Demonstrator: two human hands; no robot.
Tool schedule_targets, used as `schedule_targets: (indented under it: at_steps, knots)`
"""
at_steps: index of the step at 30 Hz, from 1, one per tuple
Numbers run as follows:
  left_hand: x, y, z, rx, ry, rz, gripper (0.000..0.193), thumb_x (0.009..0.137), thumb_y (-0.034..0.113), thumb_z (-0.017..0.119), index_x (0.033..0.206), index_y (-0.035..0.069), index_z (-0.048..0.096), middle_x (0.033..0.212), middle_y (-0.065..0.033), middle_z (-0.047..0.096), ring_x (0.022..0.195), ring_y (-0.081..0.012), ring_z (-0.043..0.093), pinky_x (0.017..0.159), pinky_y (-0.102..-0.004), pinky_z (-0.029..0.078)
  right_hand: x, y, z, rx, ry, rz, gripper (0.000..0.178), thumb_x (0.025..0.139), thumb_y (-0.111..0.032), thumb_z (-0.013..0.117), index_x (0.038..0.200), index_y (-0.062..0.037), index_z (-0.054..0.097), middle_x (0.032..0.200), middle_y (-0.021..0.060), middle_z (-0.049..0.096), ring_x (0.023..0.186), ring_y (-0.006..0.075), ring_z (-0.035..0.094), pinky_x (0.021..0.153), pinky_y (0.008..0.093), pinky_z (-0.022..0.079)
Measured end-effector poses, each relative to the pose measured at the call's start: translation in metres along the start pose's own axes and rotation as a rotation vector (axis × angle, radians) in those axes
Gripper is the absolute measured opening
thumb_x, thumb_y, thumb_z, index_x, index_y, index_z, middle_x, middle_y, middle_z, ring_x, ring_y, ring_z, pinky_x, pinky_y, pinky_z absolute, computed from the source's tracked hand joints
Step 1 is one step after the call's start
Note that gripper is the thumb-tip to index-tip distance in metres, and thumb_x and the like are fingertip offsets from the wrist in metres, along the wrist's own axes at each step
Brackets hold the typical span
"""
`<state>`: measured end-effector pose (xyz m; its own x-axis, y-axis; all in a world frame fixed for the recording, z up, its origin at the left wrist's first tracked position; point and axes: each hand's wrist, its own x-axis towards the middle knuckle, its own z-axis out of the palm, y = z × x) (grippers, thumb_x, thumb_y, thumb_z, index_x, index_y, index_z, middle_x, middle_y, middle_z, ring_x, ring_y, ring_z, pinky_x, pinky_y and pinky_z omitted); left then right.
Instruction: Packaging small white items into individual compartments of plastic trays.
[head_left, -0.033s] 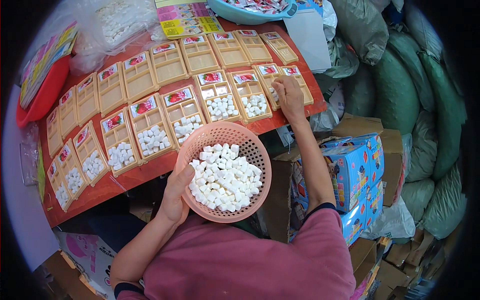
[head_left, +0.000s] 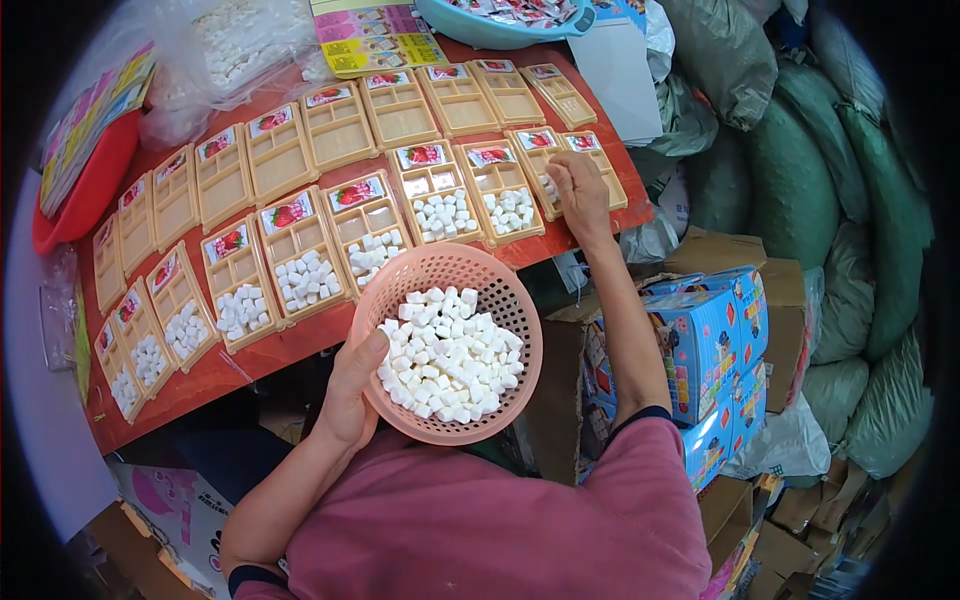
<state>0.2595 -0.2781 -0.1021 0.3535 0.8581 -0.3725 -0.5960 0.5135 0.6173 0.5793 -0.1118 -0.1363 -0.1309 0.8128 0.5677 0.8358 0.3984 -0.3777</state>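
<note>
My left hand (head_left: 352, 388) grips the rim of a round pink plastic basket (head_left: 531, 345), thumb over the edge. Small white marshmallows (head_left: 455, 360) fill its bottom. My right hand (head_left: 580, 195) is over the right end of the near row of trays, its fingers curled down at a beige compartment tray (head_left: 549, 205). A few white pieces show beside those fingers; what they hold is hidden. Other near-row trays, such as this tray (head_left: 487, 180), carry marshmallows in their large compartment and a strawberry-printed sachet (head_left: 491, 157) at the far end.
Behind lies a far row of trays (head_left: 400, 117) with sachets but no marshmallows, on a red table (head_left: 640, 212). A blue basin (head_left: 500, 35) of sachets, a clear bag (head_left: 235, 45) and a red basin (head_left: 95, 190) stand around it. Blue boxes (head_left: 690, 350) and green sacks (head_left: 790, 170) are at right.
</note>
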Motion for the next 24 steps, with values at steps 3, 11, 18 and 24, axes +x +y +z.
schedule_targets:
  at_steps: [3,11,18,24]
  knots:
    - [0.0,0.0,-0.002,-0.008,-0.012,0.006,0.051,0.089,0.033,0.05,0.125,-0.002,0.043,0.121,-0.0139,0.053,0.108,-0.0219,0.053,0.094,-0.0345,0.041,-0.003,0.002,-0.007,0.202,0.022,0.158,0.021,0.091,-0.019,0.052,0.097,-0.0002,0.059,0.09,0.0088,0.061,0.082,0.0168,0.058,0.073,0.0269,0.045]
    - [0.0,-0.002,-0.001,-0.01,-0.005,-0.014,0.05,0.089,0.032,0.05,0.125,-0.001,0.042,0.121,-0.0133,0.052,0.109,-0.0216,0.052,0.094,-0.0346,0.041,-0.013,0.006,-0.03,0.143,-0.045,0.135,0.013,0.085,-0.008,0.058,0.092,0.0013,0.063,0.087,0.0069,0.063,0.078,0.0126,0.058,0.07,0.0237,0.046]
    - [-0.002,-0.002,-0.001,-0.008,0.01,-0.017,0.05,0.088,0.032,0.05,0.126,-0.001,0.042,0.121,-0.013,0.052,0.109,-0.0216,0.052,0.095,-0.0346,0.041,-0.012,-0.003,-0.03,0.208,-0.152,0.14,0.01,0.081,-0.003,0.059,0.089,0.0007,0.063,0.086,0.0081,0.063,0.077,0.0149,0.06,0.069,0.0247,0.047]
    - [-0.004,-0.002,0.002,0.0,0.011,-0.003,0.051,0.088,0.032,0.051,0.126,-0.001,0.042,0.121,-0.0127,0.052,0.11,-0.0212,0.052,0.095,-0.0345,0.041,-0.012,-0.005,-0.03,0.09,-0.143,-0.028,0.008,0.079,-0.002,0.059,0.086,0.0013,0.062,0.091,0.0093,0.062,0.083,0.0174,0.061,0.072,0.0263,0.047]
